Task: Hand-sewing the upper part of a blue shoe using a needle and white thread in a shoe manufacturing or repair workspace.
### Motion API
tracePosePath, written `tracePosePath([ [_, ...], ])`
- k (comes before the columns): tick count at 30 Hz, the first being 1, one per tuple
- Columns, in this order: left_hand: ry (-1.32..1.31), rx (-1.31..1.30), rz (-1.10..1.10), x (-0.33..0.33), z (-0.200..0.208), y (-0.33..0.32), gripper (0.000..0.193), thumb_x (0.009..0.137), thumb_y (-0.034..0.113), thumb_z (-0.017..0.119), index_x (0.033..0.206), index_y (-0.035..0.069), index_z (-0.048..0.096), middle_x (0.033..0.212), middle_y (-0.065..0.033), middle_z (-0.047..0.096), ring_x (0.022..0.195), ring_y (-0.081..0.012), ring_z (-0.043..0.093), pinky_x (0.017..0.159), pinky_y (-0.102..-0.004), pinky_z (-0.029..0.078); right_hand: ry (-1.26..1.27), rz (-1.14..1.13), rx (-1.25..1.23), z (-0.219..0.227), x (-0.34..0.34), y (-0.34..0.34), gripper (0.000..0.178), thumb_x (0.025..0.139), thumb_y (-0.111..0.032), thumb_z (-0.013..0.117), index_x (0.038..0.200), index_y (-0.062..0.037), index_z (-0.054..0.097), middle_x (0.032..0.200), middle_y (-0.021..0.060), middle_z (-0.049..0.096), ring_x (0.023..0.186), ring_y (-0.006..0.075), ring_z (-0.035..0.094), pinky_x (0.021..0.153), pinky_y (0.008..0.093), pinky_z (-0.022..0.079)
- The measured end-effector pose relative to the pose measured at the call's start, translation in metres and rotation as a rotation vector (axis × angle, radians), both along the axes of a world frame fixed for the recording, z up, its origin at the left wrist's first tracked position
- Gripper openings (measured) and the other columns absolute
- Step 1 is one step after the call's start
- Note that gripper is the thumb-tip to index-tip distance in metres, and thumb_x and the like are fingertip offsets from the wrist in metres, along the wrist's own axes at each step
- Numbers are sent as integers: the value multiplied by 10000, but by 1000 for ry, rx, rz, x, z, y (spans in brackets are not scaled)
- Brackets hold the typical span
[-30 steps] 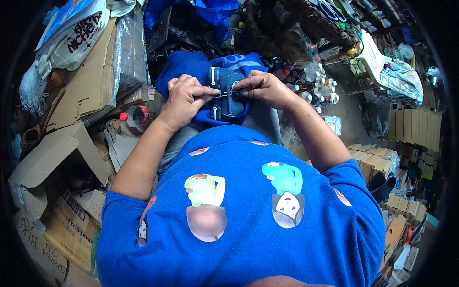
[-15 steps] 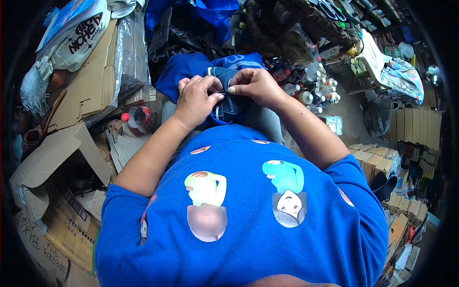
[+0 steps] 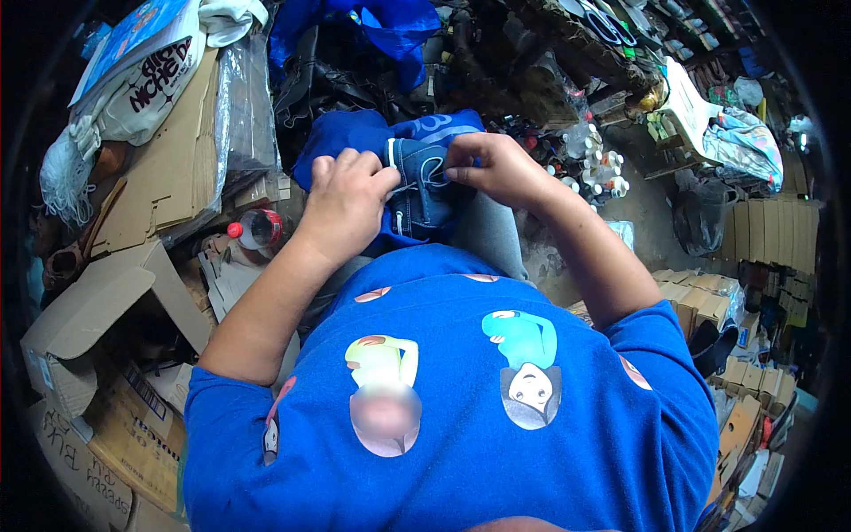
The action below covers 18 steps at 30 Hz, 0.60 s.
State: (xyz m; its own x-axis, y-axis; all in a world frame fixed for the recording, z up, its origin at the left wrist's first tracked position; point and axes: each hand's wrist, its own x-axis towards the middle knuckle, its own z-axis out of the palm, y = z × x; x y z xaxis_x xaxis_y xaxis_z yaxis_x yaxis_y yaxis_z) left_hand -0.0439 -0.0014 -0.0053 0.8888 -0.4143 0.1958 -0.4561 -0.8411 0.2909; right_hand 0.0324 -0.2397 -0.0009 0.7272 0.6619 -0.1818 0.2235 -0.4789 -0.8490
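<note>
A dark blue shoe (image 3: 415,204) with pale stitching and a white sole edge rests on my lap, over blue cloth (image 3: 341,133). Across its top runs a thin white shoelace (image 3: 432,166), which forms a loop toward the right. My right hand (image 3: 499,170) pinches the lace between thumb and forefinger at the shoe's right side. On the opposite side, my left hand (image 3: 348,202) is closed around the other part of the lace, near the white edge. Its fingertips are partly hidden behind the knuckles.
To the left lie cardboard sheets (image 3: 151,191), an open carton (image 3: 97,293) and a red-capped plastic bottle (image 3: 260,230). Several small white-capped bottles (image 3: 608,173) stand on the floor at right. Farther right are a white plastic chair (image 3: 690,102) and stacked cardboard (image 3: 771,235).
My hands have moved apart, left hand leftward and down, right hand to the right. More of the shoe and the lace loop between them now shows.
</note>
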Motion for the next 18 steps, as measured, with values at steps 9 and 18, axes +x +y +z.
tracePosePath([
  [9, 119, -6, -127, 8, 1, -2, 125, 821, 77, 519, 909, 141, 581, 782, -74, 616, 826, -261, 576, 758, -413, 344, -747, 418, -503, 17, -8, 21, 28, 802, -151, 607, 824, -137, 596, 722, 34, 620, 820, 230, 615, 824, 391, 399],
  [18, -29, -186, -44, -6, 12, 16, 131, 731, 76, 677, 834, 130, 618, 834, -25, 587, 886, -236, 565, 764, -390, 375, -636, 282, -390, 7, -5, -7, 43, 836, -190, 602, 844, -152, 620, 738, 30, 635, 828, 241, 618, 823, 394, 414],
])
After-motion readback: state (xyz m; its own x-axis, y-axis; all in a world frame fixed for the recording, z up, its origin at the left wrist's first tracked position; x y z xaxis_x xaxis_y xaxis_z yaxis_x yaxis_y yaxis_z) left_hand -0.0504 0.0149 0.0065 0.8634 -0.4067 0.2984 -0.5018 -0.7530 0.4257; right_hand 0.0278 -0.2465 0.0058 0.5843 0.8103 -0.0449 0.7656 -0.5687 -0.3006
